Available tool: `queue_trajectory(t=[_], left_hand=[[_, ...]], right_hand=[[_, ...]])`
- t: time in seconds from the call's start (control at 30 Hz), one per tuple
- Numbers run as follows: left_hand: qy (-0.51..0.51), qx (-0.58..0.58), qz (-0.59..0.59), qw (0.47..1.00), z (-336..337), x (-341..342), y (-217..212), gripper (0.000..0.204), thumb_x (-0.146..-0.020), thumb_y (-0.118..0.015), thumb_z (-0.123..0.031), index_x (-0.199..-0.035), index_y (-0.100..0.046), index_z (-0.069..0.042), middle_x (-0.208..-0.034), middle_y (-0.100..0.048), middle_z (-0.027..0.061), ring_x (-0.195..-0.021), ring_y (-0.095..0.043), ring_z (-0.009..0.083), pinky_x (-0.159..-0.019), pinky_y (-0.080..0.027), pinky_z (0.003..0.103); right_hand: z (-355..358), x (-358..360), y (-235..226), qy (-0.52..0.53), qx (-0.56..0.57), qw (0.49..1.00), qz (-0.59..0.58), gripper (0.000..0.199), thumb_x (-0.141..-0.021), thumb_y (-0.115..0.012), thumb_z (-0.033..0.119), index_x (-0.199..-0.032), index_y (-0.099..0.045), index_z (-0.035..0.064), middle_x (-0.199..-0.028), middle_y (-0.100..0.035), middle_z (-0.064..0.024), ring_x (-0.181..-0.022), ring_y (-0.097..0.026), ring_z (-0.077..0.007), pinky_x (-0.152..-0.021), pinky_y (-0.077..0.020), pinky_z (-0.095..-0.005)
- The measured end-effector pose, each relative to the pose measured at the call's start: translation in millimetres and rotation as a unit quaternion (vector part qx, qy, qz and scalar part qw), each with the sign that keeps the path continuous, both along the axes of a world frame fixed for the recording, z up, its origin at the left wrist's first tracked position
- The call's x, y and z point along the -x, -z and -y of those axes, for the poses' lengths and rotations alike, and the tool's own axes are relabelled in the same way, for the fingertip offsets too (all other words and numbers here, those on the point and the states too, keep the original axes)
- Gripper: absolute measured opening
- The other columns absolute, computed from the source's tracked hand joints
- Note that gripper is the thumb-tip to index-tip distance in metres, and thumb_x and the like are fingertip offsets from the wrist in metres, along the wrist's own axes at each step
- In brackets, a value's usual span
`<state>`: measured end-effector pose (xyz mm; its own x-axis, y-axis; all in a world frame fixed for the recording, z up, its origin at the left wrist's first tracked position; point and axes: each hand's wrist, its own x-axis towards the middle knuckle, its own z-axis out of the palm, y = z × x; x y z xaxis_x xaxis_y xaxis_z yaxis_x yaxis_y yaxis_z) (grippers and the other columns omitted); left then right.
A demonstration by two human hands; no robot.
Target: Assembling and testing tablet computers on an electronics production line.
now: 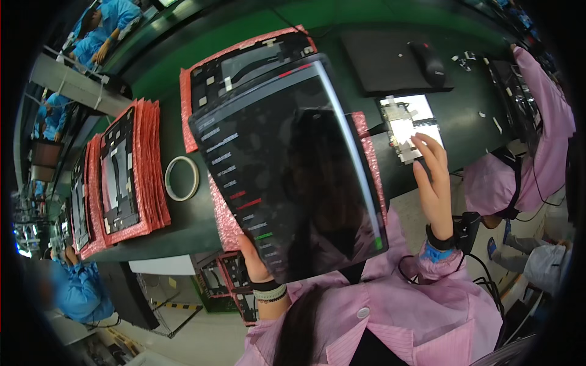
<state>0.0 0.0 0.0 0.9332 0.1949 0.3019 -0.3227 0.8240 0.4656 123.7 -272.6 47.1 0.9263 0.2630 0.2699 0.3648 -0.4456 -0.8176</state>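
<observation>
A large tablet-like display, tilted up, shows a dark screen with rows of small white, red and green text. My left hand grips its lower left edge; most of those fingers are hidden behind it. At the right, my right hand has its fingers stretched and apart, with the fingertips at a small circuit board with brightly lit panels. Whether they press on it I cannot tell. A short dark cable runs between the display's side and this board. Pink bubble wrap shows beneath the display.
Beyond the display, another dark panel lies on pink wrap. Stacks of wrapped panels stand at the left beside a tape roll. A black mouse rests on a dark pad. A co-worker's pink sleeve reaches in at the right.
</observation>
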Motion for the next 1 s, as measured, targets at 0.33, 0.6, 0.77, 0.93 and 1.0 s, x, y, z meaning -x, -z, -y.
queue_trajectory(t=[0.33,0.6,0.77,0.93,1.0], left_hand=[[0.038,0.053,-0.023,0.998,1.7,-5.0,-7.3,0.051,-0.099,-0.026,-0.038,-0.137,-0.031,-0.006,-0.138,-0.039,0.0074,-0.12,-0.042,0.0217,-0.101,-0.032,0.034],[0.016,0.06,-0.065,0.996,0.6,-2.4,-4.5,0.055,-0.097,-0.029,-0.045,-0.137,-0.032,-0.008,-0.135,-0.042,0.0075,-0.117,-0.045,0.023,-0.098,-0.036,0.036],[0.022,0.108,-0.05,0.993,2.4,-4.4,-8.5,0.055,-0.096,-0.031,-0.045,-0.135,-0.035,-0.007,-0.13,-0.046,0.0082,-0.112,-0.048,0.0228,-0.095,-0.039,0.036],[0.031,0.052,-0.04,0.997,-1.5,1.9,-0.2,0.052,-0.098,-0.029,-0.041,-0.137,-0.032,-0.007,-0.135,-0.041,0.0076,-0.117,-0.044,0.0214,-0.099,-0.034,0.034],[0.034,0.039,-0.063,0.997,-1.8,3.9,3.4,0.054,-0.096,-0.032,-0.043,-0.136,-0.033,-0.007,-0.133,-0.043,0.008,-0.116,-0.045,0.0217,-0.098,-0.035,0.034]], right_hand=[[17.0,-29.4,15.7,0.136,0.25,0.947,0.152,0.039,-0.078,-0.052,0.001,-0.117,-0.055,0.0057,-0.105,-0.053,-0.0106,-0.095,-0.048,-0.0269,-0.081,-0.0373,-0.036],[13.7,-42.3,16.6,0.129,0.294,0.931,0.177,0.036,-0.075,-0.052,-0.001,-0.11,-0.06,0.0052,-0.094,-0.051,-0.009,-0.087,-0.048,-0.0261,-0.075,-0.0376,-0.0367],[12.1,-46.3,15.7,0.116,0.284,0.935,0.181,0.037,-0.072,-0.051,-0.005,-0.107,-0.06,0.0033,-0.094,-0.052,-0.0091,-0.088,-0.048,-0.0261,-0.075,-0.0374,-0.0362],[11.2,-41.6,23.5,0.134,0.248,0.943,0.175,0.038,-0.072,-0.05,-0.006,-0.108,-0.06,0.0035,-0.098,-0.052,-0.0105,-0.092,-0.049,-0.0275,-0.08,-0.0369,-0.0362],[8.1,-37.5,24.6,0.152,0.192,0.954,0.174,0.033,-0.075,-0.049,-0.006,-0.105,-0.06,0.0005,-0.103,-0.052,-0.0131,-0.096,-0.049,-0.0282,-0.085,-0.0371,-0.035]])
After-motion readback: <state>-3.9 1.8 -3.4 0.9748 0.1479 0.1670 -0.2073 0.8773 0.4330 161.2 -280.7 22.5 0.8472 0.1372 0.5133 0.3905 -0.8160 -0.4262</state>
